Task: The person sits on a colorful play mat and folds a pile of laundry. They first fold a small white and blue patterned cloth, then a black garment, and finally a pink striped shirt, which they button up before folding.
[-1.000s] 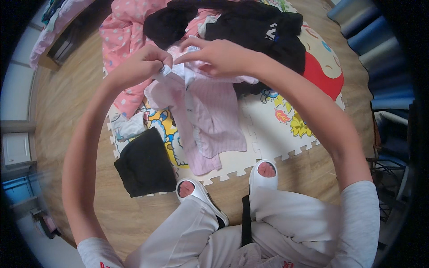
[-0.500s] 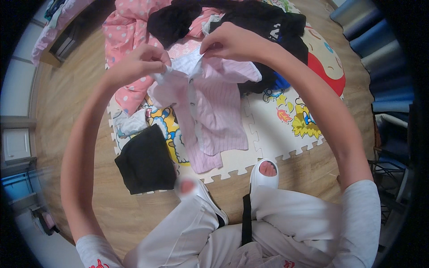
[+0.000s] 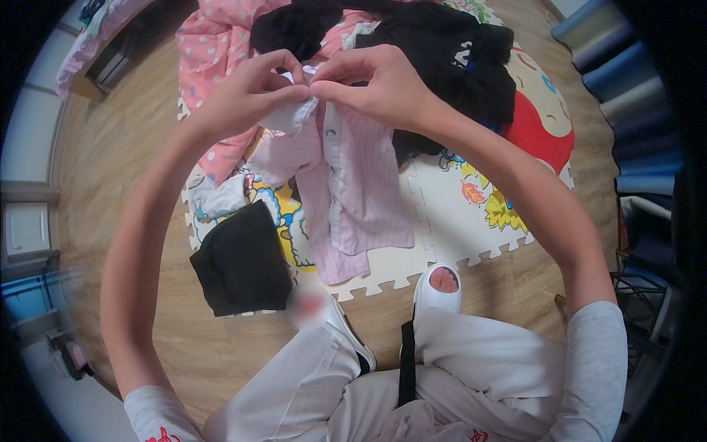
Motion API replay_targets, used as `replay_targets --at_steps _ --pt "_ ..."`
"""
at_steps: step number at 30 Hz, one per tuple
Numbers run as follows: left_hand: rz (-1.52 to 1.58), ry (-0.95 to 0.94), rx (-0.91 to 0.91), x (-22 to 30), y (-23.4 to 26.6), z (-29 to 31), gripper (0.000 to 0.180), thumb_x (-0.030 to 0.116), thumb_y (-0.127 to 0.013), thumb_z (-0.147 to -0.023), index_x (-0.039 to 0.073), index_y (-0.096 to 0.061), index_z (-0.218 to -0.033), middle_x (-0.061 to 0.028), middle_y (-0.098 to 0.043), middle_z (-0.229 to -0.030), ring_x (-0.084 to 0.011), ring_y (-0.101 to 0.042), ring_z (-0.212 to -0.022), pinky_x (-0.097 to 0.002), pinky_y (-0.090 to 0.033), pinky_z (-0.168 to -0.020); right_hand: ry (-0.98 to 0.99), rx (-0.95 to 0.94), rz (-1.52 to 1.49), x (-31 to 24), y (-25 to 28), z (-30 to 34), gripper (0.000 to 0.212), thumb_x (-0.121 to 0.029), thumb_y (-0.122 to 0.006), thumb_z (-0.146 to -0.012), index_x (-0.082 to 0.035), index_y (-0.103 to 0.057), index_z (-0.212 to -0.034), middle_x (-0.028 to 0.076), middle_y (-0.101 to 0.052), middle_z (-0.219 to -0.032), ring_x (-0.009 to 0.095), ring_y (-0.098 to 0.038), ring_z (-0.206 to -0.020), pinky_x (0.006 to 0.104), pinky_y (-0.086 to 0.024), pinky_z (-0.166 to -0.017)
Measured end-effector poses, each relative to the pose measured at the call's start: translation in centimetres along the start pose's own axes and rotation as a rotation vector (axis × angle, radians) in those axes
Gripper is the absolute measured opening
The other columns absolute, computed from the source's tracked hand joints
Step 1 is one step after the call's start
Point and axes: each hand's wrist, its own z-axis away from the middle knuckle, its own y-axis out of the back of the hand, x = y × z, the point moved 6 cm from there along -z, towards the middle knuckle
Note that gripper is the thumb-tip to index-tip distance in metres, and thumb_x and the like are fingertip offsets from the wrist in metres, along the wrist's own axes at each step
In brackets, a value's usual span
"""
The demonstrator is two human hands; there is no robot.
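Observation:
A pale pink striped shirt [image 3: 368,184] with a white button strip hangs from both my hands, its lower part reaching down over the play mat. My left hand [image 3: 269,92] pinches one side of the white collar. Right beside it, my right hand [image 3: 372,85] pinches the other side, and the fingertips of the two hands meet. The very edge of the collar is partly hidden by my fingers. Left of the shirt lies a folded black garment [image 3: 241,261], with a small white cloth [image 3: 219,197] just above it.
Pink polka-dot fabric [image 3: 210,44] and black clothes [image 3: 449,66] are heaped at the far side of the printed foam mat [image 3: 394,269]. Blue curtains [image 3: 626,96] hang at the right. My white slippers [image 3: 438,291] stand at the mat's near edge on the wooden floor [image 3: 125,214].
My hands have come together, bringing the two collar sides from apart to touching. The shirt's front now hangs narrower, its right sleeve no longer spread out.

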Motion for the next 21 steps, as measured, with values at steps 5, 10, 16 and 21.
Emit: replay_targets --at_steps 5,10,16,21 --pt "0.062 -0.026 -0.126 0.4 -0.8 0.2 0.019 0.015 -0.067 -0.091 0.006 -0.062 -0.107 -0.0010 -0.065 -0.095 -0.0087 -0.062 -0.088 -0.0241 -0.050 -0.075 -0.020 0.108 -0.108 1.6 0.0 -0.2 0.029 -0.020 -0.073 -0.080 -0.001 -0.069 -0.103 0.011 -0.072 -0.089 0.015 -0.070 -0.083 0.0277 -0.054 -0.079" --pt "0.156 0.030 -0.105 0.0 -1.0 0.6 0.020 0.010 -0.070 -0.087 0.007 -0.061 -0.105 -0.0025 -0.066 -0.097 -0.0106 -0.063 -0.090 -0.0252 -0.050 -0.079 -0.061 0.081 -0.200 1.9 0.1 0.1 0.032 -0.016 -0.072 -0.080 -0.001 -0.066 -0.108 0.010 -0.072 -0.092 0.015 -0.070 -0.085 0.0272 -0.054 -0.080" --pt "0.083 0.111 0.012 -1.3 -0.1 0.8 0.025 0.006 -0.069 -0.085 0.009 -0.052 -0.103 -0.0028 -0.064 -0.092 -0.0109 -0.063 -0.088 -0.0265 -0.050 -0.076 0.031 0.030 -0.060 0.8 -0.2 0.1 0.030 -0.012 -0.069 -0.080 -0.003 -0.065 -0.108 0.013 -0.072 -0.090 0.018 -0.071 -0.084 0.0285 -0.055 -0.079" --pt "0.131 0.082 -0.029 -1.1 -0.7 0.6 0.025 0.004 -0.069 -0.086 0.008 -0.051 -0.103 -0.0034 -0.063 -0.092 -0.0120 -0.063 -0.090 -0.0280 -0.051 -0.079 0.081 0.008 0.076 0.0 -1.0 0.3 0.027 -0.010 -0.065 -0.080 -0.004 -0.062 -0.106 0.015 -0.072 -0.088 0.023 -0.072 -0.083 0.0309 -0.056 -0.078"
